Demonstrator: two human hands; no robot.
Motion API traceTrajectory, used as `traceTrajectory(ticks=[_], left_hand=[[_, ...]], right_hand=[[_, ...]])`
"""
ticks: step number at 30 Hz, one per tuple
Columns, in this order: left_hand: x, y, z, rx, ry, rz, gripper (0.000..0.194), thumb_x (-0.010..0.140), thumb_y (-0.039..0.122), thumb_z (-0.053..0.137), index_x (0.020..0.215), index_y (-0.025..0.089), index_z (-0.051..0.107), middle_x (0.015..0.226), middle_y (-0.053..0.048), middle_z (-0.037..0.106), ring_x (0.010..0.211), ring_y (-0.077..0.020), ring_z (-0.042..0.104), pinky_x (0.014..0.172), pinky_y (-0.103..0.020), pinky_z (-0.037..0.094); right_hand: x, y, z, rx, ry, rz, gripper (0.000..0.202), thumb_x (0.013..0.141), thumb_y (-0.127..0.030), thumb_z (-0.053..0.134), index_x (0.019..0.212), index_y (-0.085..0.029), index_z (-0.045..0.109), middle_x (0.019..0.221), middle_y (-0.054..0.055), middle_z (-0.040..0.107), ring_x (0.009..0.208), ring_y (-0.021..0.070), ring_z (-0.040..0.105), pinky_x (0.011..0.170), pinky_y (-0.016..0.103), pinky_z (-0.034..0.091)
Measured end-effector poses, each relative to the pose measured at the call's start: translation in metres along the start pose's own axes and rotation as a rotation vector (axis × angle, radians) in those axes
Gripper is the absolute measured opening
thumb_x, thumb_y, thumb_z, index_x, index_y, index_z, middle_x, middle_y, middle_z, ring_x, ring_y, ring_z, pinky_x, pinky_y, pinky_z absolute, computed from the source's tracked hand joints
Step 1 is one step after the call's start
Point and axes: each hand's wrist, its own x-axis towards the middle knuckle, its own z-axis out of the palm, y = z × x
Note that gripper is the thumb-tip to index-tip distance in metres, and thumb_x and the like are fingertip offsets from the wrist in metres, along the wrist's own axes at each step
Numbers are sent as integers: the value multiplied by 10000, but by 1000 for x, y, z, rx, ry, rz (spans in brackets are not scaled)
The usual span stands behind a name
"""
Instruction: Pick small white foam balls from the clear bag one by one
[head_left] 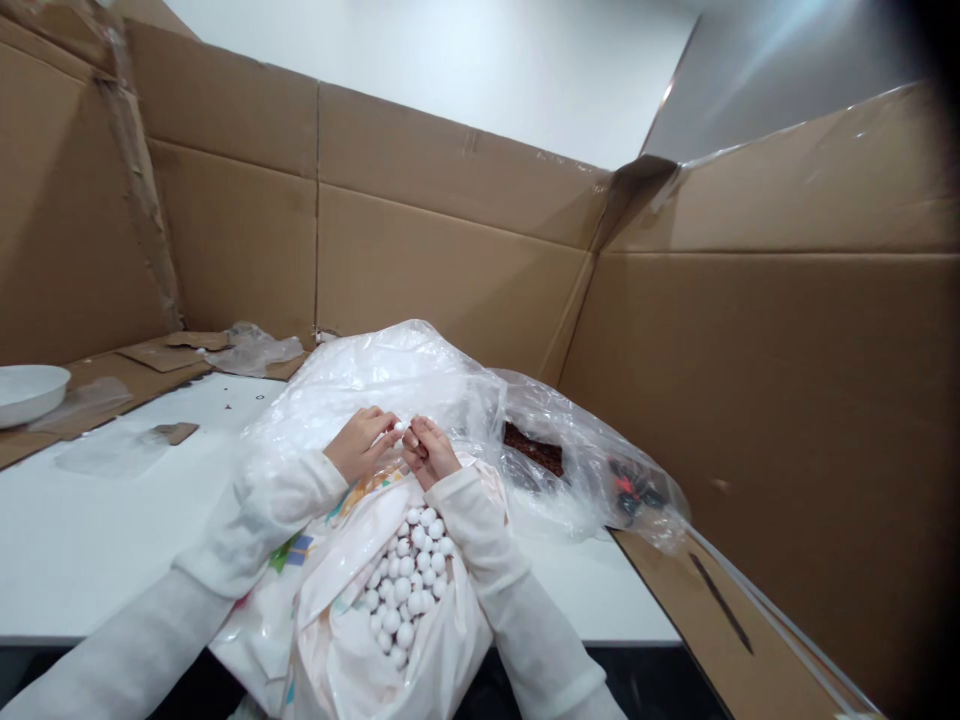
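Note:
My left hand (365, 440) and my right hand (430, 449) meet at the middle of the view. Between their fingertips is a small white ball (401, 427), like those in the bag below; both hands appear to pinch it. Just under my wrists, an opened white plastic bag (330, 620) with coloured print leans at the table's front edge. Many small white balls (405, 585) fill its mouth, with bits of reddish brown among them. Behind my hands lies a large clear plastic bag (397, 360) with white contents.
To the right, another clear plastic bag (592, 450) holds dark brown and red-black things. A white bowl (30, 392) stands at the far left. Cardboard walls (450, 230) surround the white table (90, 530). A dark thin strip (720, 602) lies on cardboard at the right.

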Motion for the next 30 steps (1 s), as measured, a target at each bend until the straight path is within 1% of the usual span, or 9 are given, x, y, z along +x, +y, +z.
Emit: traceTrajectory(ticks=[5,9,14,20,25,30], left_hand=[[0,0,0,23,-19,-7,351,899,351,260,741,163,511,740,-58,502,739,-201,447,713,-350,365],[0,-1,2,50,-32,4,350,899,349,257,754,161,514,735,-61,506,730,-202,445,707,-349,367],[0,-1,1,73,-28,15,352,898,371,267,797,164,532,738,-54,515,733,-200,455,717,-343,368],[0,-1,1,61,-18,22,402,899,406,246,814,151,545,744,-64,512,732,-203,455,709,-343,366],[0,-1,2,56,6,33,439,898,422,233,806,137,555,740,-72,503,722,-201,456,695,-335,373],[-1,0,1,100,21,67,406,895,394,264,825,139,572,762,-82,522,737,-208,456,700,-341,370]], right_hand=[[-2,-1,1,-25,-19,15,354,571,-355,730,619,-166,434,431,-96,401,357,9,186,307,126,118],[-2,-1,2,-56,-48,30,364,588,-384,714,610,-171,420,412,-102,371,340,13,167,294,141,105],[-2,-2,2,-76,-26,58,367,607,-396,700,596,-170,410,393,-106,343,328,10,162,294,150,95],[-2,-3,3,-73,-44,94,404,561,-415,726,583,-169,407,373,-114,340,311,4,156,291,153,68],[-2,-2,1,-82,-29,100,415,528,-410,745,638,-181,416,369,-125,348,302,6,166,298,156,49],[-2,-1,-2,-77,-45,123,439,531,-418,745,683,-202,394,371,-131,345,308,12,170,311,153,47]])
